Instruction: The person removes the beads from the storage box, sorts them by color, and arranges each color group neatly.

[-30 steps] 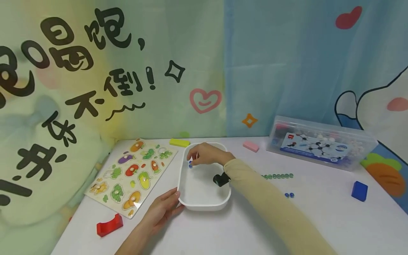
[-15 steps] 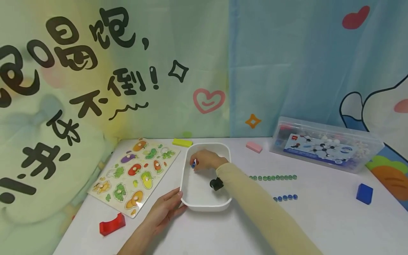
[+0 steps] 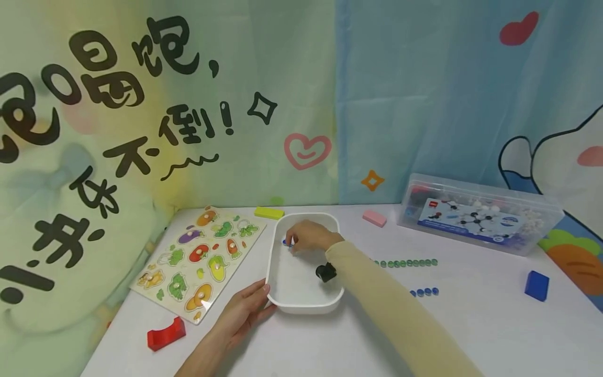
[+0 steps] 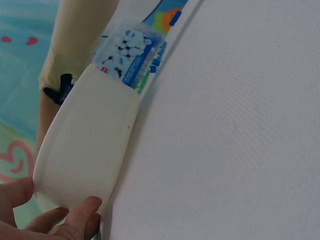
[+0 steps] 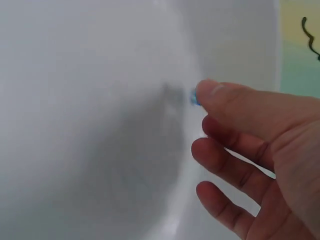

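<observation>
A white plastic tray (image 3: 303, 283) with rounded corners stands in the middle of the table. At its near left corner my left hand (image 3: 245, 311) grips it, thumb at the rim and fingers against the outer wall, as the left wrist view also shows for the tray (image 4: 90, 135). My right hand (image 3: 308, 235) reaches down inside the tray's far left part. Between its thumb and index finger it pinches a small shiny blue bead (image 5: 195, 97), close to the tray's wall. The other fingers stay loosely bent. In the head view the bead is mostly covered by the fingers.
Right of the tray lie a row of green beads (image 3: 409, 263) and a row of blue beads (image 3: 427, 291), partly behind the sleeve. A vegetable puzzle board (image 3: 188, 283), red block (image 3: 166, 334), yellow block (image 3: 269, 212), pink block (image 3: 374, 218), blue block (image 3: 537, 285) and clear box (image 3: 480, 214) surround it.
My right hand has shifted slightly within the tray's far left part, still pinching at a blue bead. The left hand keeps its grip on the tray. The head view has swung a little.
</observation>
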A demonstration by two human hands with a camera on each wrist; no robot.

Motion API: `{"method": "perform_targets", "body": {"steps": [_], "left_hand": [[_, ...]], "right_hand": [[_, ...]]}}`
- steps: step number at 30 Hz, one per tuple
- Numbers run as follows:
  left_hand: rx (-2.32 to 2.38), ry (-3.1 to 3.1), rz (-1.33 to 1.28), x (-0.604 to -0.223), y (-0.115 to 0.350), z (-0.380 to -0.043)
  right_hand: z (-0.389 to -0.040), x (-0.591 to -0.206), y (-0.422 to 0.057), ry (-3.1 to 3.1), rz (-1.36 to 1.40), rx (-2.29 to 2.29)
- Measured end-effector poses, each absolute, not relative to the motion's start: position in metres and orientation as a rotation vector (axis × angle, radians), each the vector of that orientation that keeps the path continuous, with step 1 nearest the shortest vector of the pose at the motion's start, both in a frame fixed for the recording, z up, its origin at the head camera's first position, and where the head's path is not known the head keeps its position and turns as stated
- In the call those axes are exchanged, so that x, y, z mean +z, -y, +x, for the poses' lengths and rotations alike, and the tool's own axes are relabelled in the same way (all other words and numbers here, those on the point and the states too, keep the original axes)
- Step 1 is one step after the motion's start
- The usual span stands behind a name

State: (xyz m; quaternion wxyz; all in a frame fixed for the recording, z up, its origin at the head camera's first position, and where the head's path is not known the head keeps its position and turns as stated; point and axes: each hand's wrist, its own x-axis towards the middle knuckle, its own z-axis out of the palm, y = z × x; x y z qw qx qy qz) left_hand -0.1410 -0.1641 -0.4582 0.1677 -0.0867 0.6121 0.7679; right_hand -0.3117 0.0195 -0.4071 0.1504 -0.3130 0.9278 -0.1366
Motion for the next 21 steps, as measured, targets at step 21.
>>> {"method": "perform_targets", "body": {"steps": [21], "left_hand": [[2.157, -1.764, -0.327, -0.455, 0.16, -0.139]], "right_hand": [[-0.256, -0.355, -0.237, -2.76, -0.944, -0.603]]}}
